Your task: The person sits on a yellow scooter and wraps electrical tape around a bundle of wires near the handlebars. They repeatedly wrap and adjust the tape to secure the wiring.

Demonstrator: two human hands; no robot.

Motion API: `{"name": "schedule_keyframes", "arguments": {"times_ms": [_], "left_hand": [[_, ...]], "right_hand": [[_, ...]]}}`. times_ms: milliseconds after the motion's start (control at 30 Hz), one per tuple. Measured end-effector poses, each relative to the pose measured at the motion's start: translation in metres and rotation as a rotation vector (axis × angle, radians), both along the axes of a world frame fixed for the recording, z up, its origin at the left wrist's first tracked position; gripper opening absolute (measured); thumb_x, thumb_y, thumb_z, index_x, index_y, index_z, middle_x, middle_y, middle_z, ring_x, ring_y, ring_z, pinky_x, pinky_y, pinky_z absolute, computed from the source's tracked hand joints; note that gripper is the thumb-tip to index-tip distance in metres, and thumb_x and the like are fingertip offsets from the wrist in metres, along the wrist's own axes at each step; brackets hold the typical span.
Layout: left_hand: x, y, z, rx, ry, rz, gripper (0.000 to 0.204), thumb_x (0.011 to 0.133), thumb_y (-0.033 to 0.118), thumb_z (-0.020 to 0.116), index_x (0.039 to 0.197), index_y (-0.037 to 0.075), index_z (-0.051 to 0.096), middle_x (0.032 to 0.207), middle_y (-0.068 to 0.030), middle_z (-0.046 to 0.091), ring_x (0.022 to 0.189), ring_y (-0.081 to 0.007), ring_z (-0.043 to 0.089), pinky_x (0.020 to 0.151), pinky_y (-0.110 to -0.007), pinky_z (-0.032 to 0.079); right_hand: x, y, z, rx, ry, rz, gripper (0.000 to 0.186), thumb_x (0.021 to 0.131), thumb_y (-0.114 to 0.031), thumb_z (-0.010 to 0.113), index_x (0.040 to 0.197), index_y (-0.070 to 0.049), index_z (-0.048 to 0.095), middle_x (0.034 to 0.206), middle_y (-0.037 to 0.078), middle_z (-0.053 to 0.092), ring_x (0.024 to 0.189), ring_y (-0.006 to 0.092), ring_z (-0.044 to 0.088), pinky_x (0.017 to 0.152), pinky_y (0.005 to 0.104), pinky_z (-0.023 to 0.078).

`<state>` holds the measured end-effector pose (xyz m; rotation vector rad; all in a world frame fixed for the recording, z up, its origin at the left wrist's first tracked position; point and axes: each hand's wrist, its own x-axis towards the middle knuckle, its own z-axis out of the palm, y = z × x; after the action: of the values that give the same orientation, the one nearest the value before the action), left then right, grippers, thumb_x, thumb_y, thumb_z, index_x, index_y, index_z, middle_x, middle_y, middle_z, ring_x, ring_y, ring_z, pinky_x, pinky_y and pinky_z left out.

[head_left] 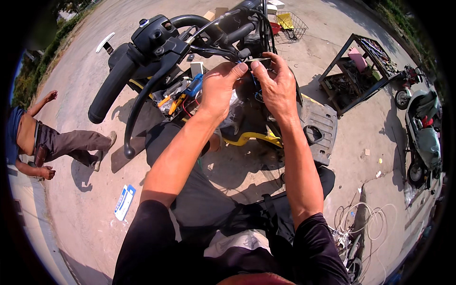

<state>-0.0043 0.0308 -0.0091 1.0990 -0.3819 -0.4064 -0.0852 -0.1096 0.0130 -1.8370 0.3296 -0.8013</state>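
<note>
Beside the handlebar point(114, 90): a two-handed pinch and its hazards

Left hand point(218, 90) and right hand point(278, 88), thumbs close together, appear to pinch a thin strip point(259, 60), partly hidden by the fingers, near the dark cables point(216, 51). A loose pinch could drop the strip out of reach among the frame parts; an uneven pull, with cables so near, could snag or strain them.

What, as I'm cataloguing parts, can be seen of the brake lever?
The brake lever is black and looks like smooth metal: a long, slim, curved blade ending in a ball. It extends from its mount by the switch housing toward the lower left, beside the handlebar grip with a gap between. Nothing else seems to touch it.
</note>
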Motion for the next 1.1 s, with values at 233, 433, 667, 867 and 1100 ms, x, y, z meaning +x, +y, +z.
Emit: {"name": "schedule_keyframes", "arguments": {"times_ms": [233, 433, 667, 867, 1100], "left_hand": [[0.011, -0.009, -0.011, 0.165, -0.237, 0.155, 0.015, 0.105, 0.015, 0.077, 0.109, 0.001, 0.075, 0.101, -0.0041, 0.076, 0.091, -0.0103, 0.07, 0.081, -0.027, 0.057], [-0.002, -0.014, -0.005, 0.162, -0.279, 0.21, 0.021, 0.104, 0.01, 0.073, 0.121, -0.001, 0.068, 0.11, -0.0067, 0.075, 0.092, -0.0127, 0.072, 0.083, -0.031, 0.061], [-0.002, 0.01, 0.005, 0.333, -0.277, 0.06, 0.031, 0.106, 0.016, 0.062, 0.129, -0.003, 0.067, 0.109, -0.0059, 0.075, 0.096, -0.013, 0.065, 0.086, -0.03, 0.053], [0.011, 0.022, 0.006, 0.531, -0.513, 0.107, 0.035, 0.105, 0.026, 0.07, 0.125, -0.002, 0.07, 0.111, -0.0104, 0.074, 0.102, -0.0189, 0.067, 0.096, -0.036, 0.053], [-0.007, 0.047, 0.012, 0.541, -0.538, 0.154, 0.037, 0.101, 0.023, 0.082, 0.127, -0.002, 0.072, 0.113, -0.0064, 0.068, 0.095, -0.0083, 0.059, 0.086, -0.024, 0.051]], "right_hand": [[-0.007, 0.022, 0.02, -0.016, 0.045, -0.111, 0.053, 0.101, -0.036, 0.083, 0.13, 0.005, 0.068, 0.103, 0.018, 0.082, 0.097, 0.0225, 0.079, 0.085, 0.0359, 0.06], [0.004, 0.021, 0.01, -0.159, 0.098, -0.17, 0.033, 0.102, -0.034, 0.077, 0.105, -0.001, 0.076, 0.087, 0.022, 0.078, 0.083, 0.044, 0.077, 0.078, 0.0489, 0.059], [0.003, 0.02, 0.003, -0.165, 0.111, -0.075, 0.027, 0.104, -0.03, 0.073, 0.106, -0.004, 0.08, 0.084, 0.021, 0.075, 0.081, 0.0436, 0.074, 0.076, 0.0497, 0.056], [-0.002, 0.007, -0.011, -0.204, -0.057, 0.073, 0.024, 0.1, -0.02, 0.078, 0.113, -0.001, 0.08, 0.092, 0.015, 0.076, 0.083, 0.0284, 0.073, 0.079, 0.0402, 0.058], [-0.006, 0.013, -0.012, -0.264, -0.094, 0.044, 0.019, 0.096, -0.011, 0.08, 0.111, 0.0, 0.081, 0.1, 0.017, 0.076, 0.091, 0.0329, 0.076, 0.082, 0.0414, 0.059]]}}
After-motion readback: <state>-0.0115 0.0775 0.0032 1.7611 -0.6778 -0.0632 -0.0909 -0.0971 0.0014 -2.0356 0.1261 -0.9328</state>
